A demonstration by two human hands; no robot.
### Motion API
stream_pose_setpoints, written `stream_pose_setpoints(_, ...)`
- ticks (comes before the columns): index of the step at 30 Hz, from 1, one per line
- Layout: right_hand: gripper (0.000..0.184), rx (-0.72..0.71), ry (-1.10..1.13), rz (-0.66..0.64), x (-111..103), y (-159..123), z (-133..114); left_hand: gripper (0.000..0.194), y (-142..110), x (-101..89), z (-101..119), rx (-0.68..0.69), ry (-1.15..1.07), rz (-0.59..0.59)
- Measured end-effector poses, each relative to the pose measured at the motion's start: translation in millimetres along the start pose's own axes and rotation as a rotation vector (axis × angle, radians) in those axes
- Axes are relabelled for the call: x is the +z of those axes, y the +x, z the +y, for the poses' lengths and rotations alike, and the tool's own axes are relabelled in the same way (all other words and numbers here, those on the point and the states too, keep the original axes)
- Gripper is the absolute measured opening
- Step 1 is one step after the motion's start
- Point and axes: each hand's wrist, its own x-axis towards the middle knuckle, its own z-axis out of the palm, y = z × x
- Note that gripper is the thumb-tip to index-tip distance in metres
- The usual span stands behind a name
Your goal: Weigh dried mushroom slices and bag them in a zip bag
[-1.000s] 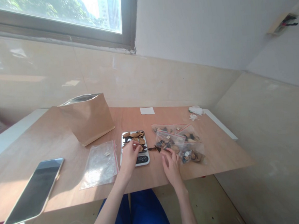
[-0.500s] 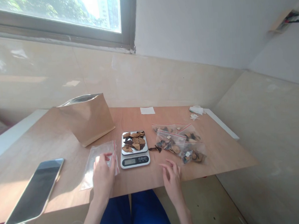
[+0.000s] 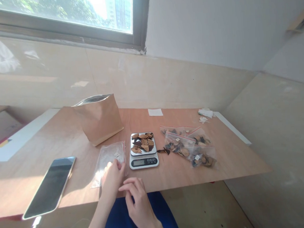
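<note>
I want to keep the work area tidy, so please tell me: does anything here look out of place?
Some dried pieces lie loose on the table between the scale and the filled bags, perhaps dropped. The near end of the phone also seems to stick out past the table edge.

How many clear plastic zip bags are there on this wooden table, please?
5: an empty-looking bag by the left hand; right of the white scale, a back bag, left bag, right bag and front bag. Their overlap may hide more.
</note>
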Motion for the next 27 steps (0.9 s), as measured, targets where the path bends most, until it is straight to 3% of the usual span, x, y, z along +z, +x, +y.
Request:
stream_pose_setpoints(3,0.033,0.064,0.086,0.043,0,-1,4,0.023,2,3.9,-8,0.014,-0.043,-0.061)
stream_pose_setpoints(7,0.030,0.114,0.157,0.096,-3,7,10,0.030,0,9.1,-1,0.077,0.006,0.026)
stream_pose_setpoints(11,0.031,0.125,0.144,0.064,-7,11,13,0.029,-1,10.5,14,0.028,0.171,0.086)
stream_pose_setpoints(20,0.033,0.153,0.125,0.081,-2,-13,13,0.033,10,9.6,27,0.010,0.310,0.127)
stream_pose_setpoints(24,0.032,0.151,0.131,0.115,-3,-10,11,0.029,12,5.2,25,0.005,0.248,0.078)
stream_pose_setpoints(27,0.026,0.180,0.155,0.138,-5,6,12,0.020,10,0.6,16,0.018,0.023,0.084)
